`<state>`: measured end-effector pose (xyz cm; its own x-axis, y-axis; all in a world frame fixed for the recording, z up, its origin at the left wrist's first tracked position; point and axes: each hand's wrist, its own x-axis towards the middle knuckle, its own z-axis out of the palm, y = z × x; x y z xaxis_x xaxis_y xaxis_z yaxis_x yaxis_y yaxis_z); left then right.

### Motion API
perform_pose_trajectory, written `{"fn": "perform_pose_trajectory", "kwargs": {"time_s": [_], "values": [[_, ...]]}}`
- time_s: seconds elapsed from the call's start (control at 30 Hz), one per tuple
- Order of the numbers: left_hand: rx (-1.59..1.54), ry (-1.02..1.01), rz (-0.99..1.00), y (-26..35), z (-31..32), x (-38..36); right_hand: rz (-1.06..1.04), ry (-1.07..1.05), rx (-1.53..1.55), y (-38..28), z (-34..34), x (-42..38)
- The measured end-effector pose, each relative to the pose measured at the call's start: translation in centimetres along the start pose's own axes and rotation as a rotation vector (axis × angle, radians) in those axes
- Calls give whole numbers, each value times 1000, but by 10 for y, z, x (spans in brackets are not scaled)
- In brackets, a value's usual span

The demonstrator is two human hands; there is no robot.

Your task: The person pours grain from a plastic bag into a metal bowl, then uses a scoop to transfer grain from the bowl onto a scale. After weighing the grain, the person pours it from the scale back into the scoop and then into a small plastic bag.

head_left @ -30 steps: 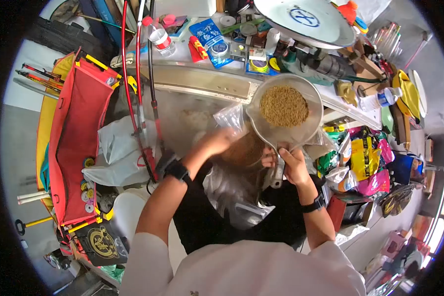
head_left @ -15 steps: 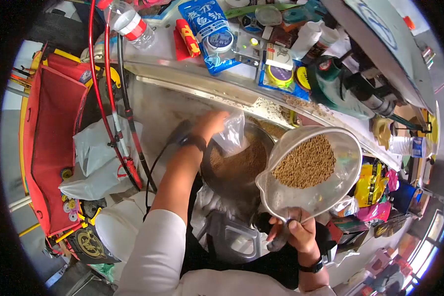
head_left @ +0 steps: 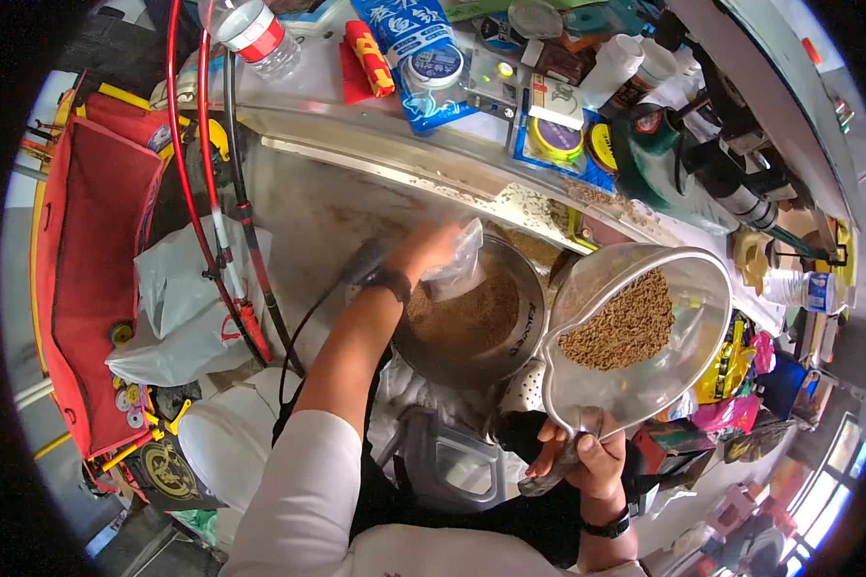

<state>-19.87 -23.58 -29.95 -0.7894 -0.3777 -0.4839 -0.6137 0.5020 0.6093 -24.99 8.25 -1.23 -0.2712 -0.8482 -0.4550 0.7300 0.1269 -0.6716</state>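
My left hand (head_left: 427, 248) is closed on a clear plastic bag (head_left: 460, 262) above the left part of a round metal bowl (head_left: 527, 332). Brown crumbly grains (head_left: 471, 317) cover the bowl's bottom. My fingertips are blurred and partly hidden by the bag. Off to the right, my right hand (head_left: 587, 457) grips the handle of a large clear plastic scoop (head_left: 698, 361). A heap of brown pellets (head_left: 625, 322) lies inside it. The scoop is held up beside the bowl's right side, apart from my left hand.
A crowded white counter (head_left: 318, 82) runs along the back, with a water bottle (head_left: 260, 43) and blue packets (head_left: 431, 62). Red and black rods (head_left: 245, 212) stand at left beside a red case (head_left: 101, 260). A grey plastic box (head_left: 457, 471) sits before me.
The scoop has moved right, away from the bowl, uncovering more of its rim. My left hand and the bag have shifted slightly over the bowl. The view has shifted a little.
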Motion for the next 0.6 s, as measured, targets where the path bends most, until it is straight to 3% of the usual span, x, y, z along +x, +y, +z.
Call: {"fn": "perform_pose_trajectory", "kwargs": {"time_s": [0.13,0.23,0.33,0.4,0.47,0.53,0.57,0.6], "values": [[102,135,66,10,11,-10,-43,28,-13,-2,5,5],[100,38,40,12,19,-8,-53,39,-8,0,1,7],[78,-35,134,26,5,-18,-93,86,-23,0,5,11],[144,-264,167,57,-15,-51,-53,295,-202,8,-3,10],[117,-200,195,77,-19,-76,-35,266,-246,2,-8,9],[-53,166,478,84,-22,-92,1,340,-147,-1,-8,7],[-105,-46,255,100,-40,-105,26,358,-164,0,-11,5],[-98,-39,263,102,-43,-112,14,354,-164,1,-13,2]]}}
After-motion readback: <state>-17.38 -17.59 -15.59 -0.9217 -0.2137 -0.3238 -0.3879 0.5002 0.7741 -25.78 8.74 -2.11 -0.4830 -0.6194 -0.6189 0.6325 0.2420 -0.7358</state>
